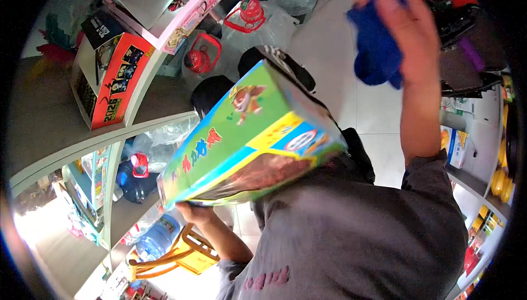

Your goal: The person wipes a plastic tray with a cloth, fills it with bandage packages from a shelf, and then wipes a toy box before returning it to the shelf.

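Observation:
A large printed cardboard box, green, blue and yellow with cartoon pictures, is tilted in front of my body. My left hand grips its lower left corner, with most of the fingers hidden behind the box. Raised at the upper right, my right hand is closed around a crumpled dark blue cloth, apart from the box. Motion blurs both the right hand and the box slightly.
Curved shelves on the left hold a red-and-black box. Large plastic bottles with red handles stand on the floor beyond. A yellow wooden stool is at lower left. Stocked shelves line the right.

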Tool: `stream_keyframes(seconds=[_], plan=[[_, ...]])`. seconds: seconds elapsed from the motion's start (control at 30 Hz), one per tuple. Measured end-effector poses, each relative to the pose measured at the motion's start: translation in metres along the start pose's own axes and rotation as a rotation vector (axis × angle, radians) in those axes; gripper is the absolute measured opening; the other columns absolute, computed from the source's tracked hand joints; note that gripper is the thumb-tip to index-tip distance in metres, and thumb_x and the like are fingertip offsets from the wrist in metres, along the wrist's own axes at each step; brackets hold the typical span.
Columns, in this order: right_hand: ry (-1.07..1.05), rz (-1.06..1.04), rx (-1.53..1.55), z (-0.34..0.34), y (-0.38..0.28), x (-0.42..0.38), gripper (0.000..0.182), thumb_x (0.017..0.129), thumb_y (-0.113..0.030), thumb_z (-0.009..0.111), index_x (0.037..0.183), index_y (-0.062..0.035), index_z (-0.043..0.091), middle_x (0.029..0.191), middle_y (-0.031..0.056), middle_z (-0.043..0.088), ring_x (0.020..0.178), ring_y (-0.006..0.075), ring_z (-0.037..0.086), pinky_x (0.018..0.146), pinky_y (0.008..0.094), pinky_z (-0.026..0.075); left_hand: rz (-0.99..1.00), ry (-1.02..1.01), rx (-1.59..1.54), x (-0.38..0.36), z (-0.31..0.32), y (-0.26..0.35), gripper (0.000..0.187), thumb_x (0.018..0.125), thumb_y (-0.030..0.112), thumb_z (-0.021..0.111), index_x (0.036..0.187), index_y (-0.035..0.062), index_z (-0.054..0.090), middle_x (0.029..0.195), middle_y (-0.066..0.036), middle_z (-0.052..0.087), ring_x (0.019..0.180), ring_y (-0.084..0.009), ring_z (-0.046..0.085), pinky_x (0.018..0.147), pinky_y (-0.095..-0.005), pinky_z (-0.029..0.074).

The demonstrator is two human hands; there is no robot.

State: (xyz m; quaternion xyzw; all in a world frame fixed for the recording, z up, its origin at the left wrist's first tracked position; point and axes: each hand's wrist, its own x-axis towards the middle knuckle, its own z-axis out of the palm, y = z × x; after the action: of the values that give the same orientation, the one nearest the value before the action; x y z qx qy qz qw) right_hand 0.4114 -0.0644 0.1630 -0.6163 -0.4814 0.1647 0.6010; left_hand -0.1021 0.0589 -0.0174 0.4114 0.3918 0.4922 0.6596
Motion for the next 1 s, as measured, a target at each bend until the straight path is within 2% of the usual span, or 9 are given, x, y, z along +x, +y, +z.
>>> stream_keyframes(seconds=[0.07,0.13,0.2,0.33,0.43,0.53,0.57,0.67,1.0], plan=[[0.042,0.003,-0.008,0.063,0.026,-0.014,0.026,0.100,-0.027,0.062,0.107,-0.0025,0.066,0.096,0.0152,0.065,0.087,0.0298,0.066,0.079,0.0393,0.053,-0.144,-0.009,-0.001,0.010,-0.016,-0.011,0.077,0.096,0.063,0.058,0.146,0.0043,0.049,0.143,-0.015,0.056,0.126,-0.0347,0.058,0.106,-0.0540,0.048],[-0.209,0.022,0.149,0.107,0.039,-0.016,0.030,0.101,-0.030,0.062,0.108,-0.0009,0.066,0.095,0.0165,0.066,0.088,0.0277,0.067,0.079,0.0382,0.051,-0.283,-0.052,-0.062,0.014,-0.023,-0.020,0.073,0.098,0.060,0.056,0.146,0.0057,0.049,0.142,-0.015,0.057,0.125,-0.0332,0.059,0.107,-0.0486,0.048],[-0.234,-0.172,0.087,0.157,0.060,-0.020,0.022,0.103,-0.022,0.060,0.106,0.0002,0.063,0.095,0.0097,0.063,0.087,0.0212,0.063,0.080,0.0361,0.049,-0.322,0.047,-0.076,0.015,-0.007,-0.025,0.073,0.099,0.060,0.054,0.147,0.0047,0.048,0.141,-0.015,0.057,0.124,-0.0328,0.060,0.105,-0.0485,0.049],[-0.264,-0.228,-0.003,0.198,0.066,-0.024,0.021,0.099,-0.020,0.063,0.102,0.0011,0.059,0.097,0.0157,0.058,0.089,0.0361,0.062,0.079,0.0419,0.049,-0.405,-0.018,-0.079,-0.001,-0.025,-0.037,0.069,0.103,0.053,0.050,0.149,0.0023,0.044,0.141,-0.015,0.057,0.124,-0.0322,0.059,0.104,-0.0475,0.049],[-0.343,-0.189,-0.014,0.196,0.070,-0.049,0.025,0.099,-0.026,0.061,0.107,-0.0029,0.059,0.099,0.0177,0.059,0.088,0.0411,0.063,0.077,0.0483,0.051,-0.439,0.125,-0.129,-0.020,-0.014,-0.044,0.066,0.103,0.054,0.050,0.148,0.0050,0.046,0.142,-0.015,0.056,0.126,-0.0336,0.058,0.106,-0.0501,0.048],[-0.468,-0.123,-0.010,0.168,0.053,-0.076,0.024,0.098,-0.025,0.062,0.110,-0.0039,0.057,0.100,0.0168,0.057,0.090,0.0390,0.063,0.075,0.0472,0.051,-0.495,-0.051,-0.299,-0.026,-0.020,-0.048,0.066,0.104,0.053,0.047,0.149,0.0060,0.044,0.143,-0.015,0.056,0.127,-0.0334,0.057,0.107,-0.0497,0.047],[-0.503,-0.103,-0.025,0.158,0.052,-0.084,0.024,0.098,-0.024,0.061,0.108,-0.0032,0.057,0.100,0.0171,0.057,0.090,0.0382,0.063,0.075,0.0470,0.051,-0.476,0.192,-0.116,-0.027,-0.015,-0.053,0.066,0.105,0.054,0.046,0.150,0.0066,0.044,0.143,-0.015,0.056,0.126,-0.0339,0.058,0.106,-0.0502,0.048],[-0.640,0.000,-0.101,0.123,0.041,-0.108,0.024,0.096,-0.022,0.064,0.105,-0.0018,0.056,0.100,0.0168,0.055,0.089,0.0360,0.063,0.074,0.0455,0.052,-0.501,0.173,-0.125,-0.019,-0.021,-0.059,0.065,0.105,0.054,0.044,0.149,0.0065,0.044,0.143,-0.015,0.055,0.125,-0.0341,0.059,0.105,-0.0501,0.049],[-0.533,-0.053,-0.144,0.132,0.039,-0.090,0.022,0.095,-0.021,0.065,0.105,-0.0035,0.059,0.099,0.0162,0.058,0.087,0.0373,0.065,0.072,0.0467,0.053,-0.463,0.062,0.043,-0.001,-0.011,-0.067,0.067,0.105,0.057,0.043,0.147,0.0050,0.046,0.137,-0.015,0.059,0.118,-0.0313,0.062,0.098,-0.0454,0.052]])
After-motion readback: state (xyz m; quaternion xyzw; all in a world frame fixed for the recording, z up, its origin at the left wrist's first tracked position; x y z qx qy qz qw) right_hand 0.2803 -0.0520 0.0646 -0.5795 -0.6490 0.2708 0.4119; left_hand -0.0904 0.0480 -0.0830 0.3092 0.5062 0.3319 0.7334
